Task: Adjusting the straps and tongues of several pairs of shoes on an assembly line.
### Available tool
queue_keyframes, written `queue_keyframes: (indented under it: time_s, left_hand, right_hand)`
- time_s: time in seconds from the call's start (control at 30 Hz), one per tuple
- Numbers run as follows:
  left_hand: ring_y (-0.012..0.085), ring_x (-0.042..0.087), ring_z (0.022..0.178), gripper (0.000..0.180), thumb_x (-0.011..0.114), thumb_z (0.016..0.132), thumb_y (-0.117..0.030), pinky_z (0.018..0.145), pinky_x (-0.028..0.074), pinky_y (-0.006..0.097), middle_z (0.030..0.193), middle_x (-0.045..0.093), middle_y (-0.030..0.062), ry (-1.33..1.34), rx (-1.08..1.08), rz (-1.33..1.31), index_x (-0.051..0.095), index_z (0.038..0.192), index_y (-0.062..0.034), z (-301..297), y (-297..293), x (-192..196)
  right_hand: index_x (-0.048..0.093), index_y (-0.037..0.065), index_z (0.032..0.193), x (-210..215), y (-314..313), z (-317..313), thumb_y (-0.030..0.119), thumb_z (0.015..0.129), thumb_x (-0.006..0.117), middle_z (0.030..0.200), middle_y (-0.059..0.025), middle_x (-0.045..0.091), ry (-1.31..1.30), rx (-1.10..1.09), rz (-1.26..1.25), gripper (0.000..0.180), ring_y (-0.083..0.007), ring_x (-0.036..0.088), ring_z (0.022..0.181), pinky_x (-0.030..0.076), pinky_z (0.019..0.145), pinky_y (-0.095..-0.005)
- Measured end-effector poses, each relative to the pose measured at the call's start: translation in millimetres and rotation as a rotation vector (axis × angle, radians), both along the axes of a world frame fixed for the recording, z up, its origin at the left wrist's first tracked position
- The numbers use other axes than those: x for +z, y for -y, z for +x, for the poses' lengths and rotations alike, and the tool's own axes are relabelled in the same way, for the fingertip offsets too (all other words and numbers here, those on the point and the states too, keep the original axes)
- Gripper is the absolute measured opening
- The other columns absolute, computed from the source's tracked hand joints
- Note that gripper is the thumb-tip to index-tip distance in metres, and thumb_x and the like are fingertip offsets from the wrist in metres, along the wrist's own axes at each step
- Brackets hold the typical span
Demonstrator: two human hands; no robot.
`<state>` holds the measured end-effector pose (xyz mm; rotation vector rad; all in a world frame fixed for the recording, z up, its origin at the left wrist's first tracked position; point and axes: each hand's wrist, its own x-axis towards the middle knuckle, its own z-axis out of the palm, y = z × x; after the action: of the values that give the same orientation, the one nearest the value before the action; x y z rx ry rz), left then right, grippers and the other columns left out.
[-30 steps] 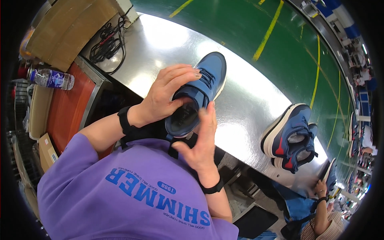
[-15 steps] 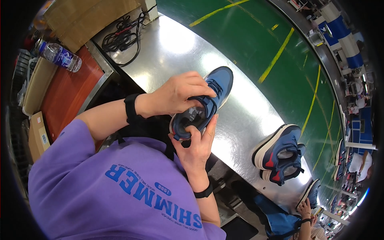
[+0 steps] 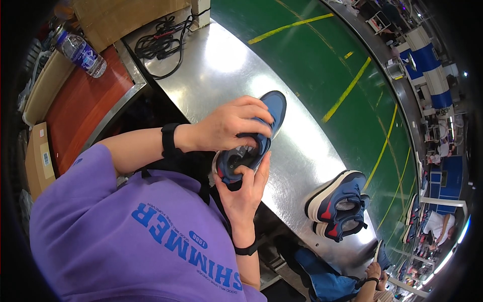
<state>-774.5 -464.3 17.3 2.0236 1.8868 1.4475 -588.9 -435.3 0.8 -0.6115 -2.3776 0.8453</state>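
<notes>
Gripping a blue sneaker [image 3: 254, 146] at the near edge of the steel table [image 3: 221, 65], I have both hands closed on it: my left hand [image 3: 229, 126] wraps over the top around the laces, and my right hand [image 3: 244, 189] cups the heel from below, thumb pressed at the collar. The toe points away from me across the table, the heel opening faces up toward the camera, and the sole seems to rest partly on the table edge. I judge the shoe is mid-check or mid-fitting at the heel and opening; I cannot tell whether anything sits inside it. It is not set down finished, so the work on this one looks under way rather than done. Further right along the same near edge, a pair of blue sneakers [image 3: 339, 204] with white soles and red accents stands stacked sole to sole, well apart from my hands. Toward the far left corner lie black cables [image 3: 161, 43], and beyond them a water bottle [image 3: 80, 50] rests on a red-brown surface [image 3: 85, 105].
</notes>
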Motion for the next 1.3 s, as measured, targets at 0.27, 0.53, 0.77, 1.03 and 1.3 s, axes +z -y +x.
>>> queue_keyframes:
  time_s: [0.27, 0.53, 0.77, 1.03, 1.3]
  left_hand:
    - [0.0303, 0.057, 0.104, 0.023, 0.072, 0.065, -0.004, 0.089, 0.048, 0.04, 0.1, 0.064, 0.0059, 0.008, -0.156, 0.026, 0.067, 0.087, -0.0035, 2, -16, 5]
    - [0.0323, 0.052, 0.109, 0.036, 0.075, 0.071, -0.013, 0.09, 0.045, 0.04, 0.118, 0.055, 0.0132, 0.038, 0.037, -0.052, 0.066, 0.106, -0.0073, 15, -2, 7]
    - [0.0322, 0.051, 0.111, 0.031, 0.072, 0.074, -0.012, 0.087, 0.046, 0.038, 0.119, 0.053, 0.0145, 0.039, 0.035, -0.189, 0.066, 0.104, -0.0059, 2, 10, -24]
    - [0.0338, 0.051, 0.106, 0.032, 0.072, 0.071, -0.008, 0.086, 0.047, 0.039, 0.113, 0.054, 0.016, 0.029, 0.056, -0.205, 0.063, 0.101, 0.0001, -6, 3, -50]
    - [0.0334, 0.051, 0.105, 0.032, 0.071, 0.07, -0.007, 0.088, 0.045, 0.041, 0.11, 0.055, 0.0143, -0.028, 0.064, -0.209, 0.062, 0.1, -0.0012, -5, 0, -58]
  right_hand:
    - [0.054, 0.004, 0.086, 5, -2, 3, 0.013, 0.059, 0.087, 0.142, -0.0369, 0.03, 0.032, -0.016, 0.009, 0.044, -0.0487, 0.038, 0.129, 0.04, 0.102, -0.0457]
    - [0.056, 0.006, 0.091, 5, -34, 44, 0.019, 0.06, 0.087, 0.138, -0.0315, 0.04, 0.027, -0.2, 0.121, 0.046, -0.044, 0.04, 0.128, 0.033, 0.103, -0.0491]
    - [0.056, 0.003, 0.099, 17, -79, 94, 0.017, 0.06, 0.086, 0.142, -0.0294, 0.034, 0.202, -0.615, 0.221, 0.051, -0.0443, 0.032, 0.131, 0.03, 0.106, -0.0502]
    - [0.054, 0.006, 0.126, 27, -58, 55, 0.021, 0.072, 0.077, 0.148, -0.0282, 0.024, 0.199, -0.694, 0.55, 0.06, -0.046, 0.027, 0.134, 0.028, 0.106, -0.0522]
    - [0.061, 0.003, 0.109, 9, -93, 64, 0.02, 0.072, 0.074, 0.083, -0.0114, 0.059, 0.249, -0.642, 0.457, 0.043, -0.0296, 0.054, 0.085, 0.039, 0.092, -0.0447]
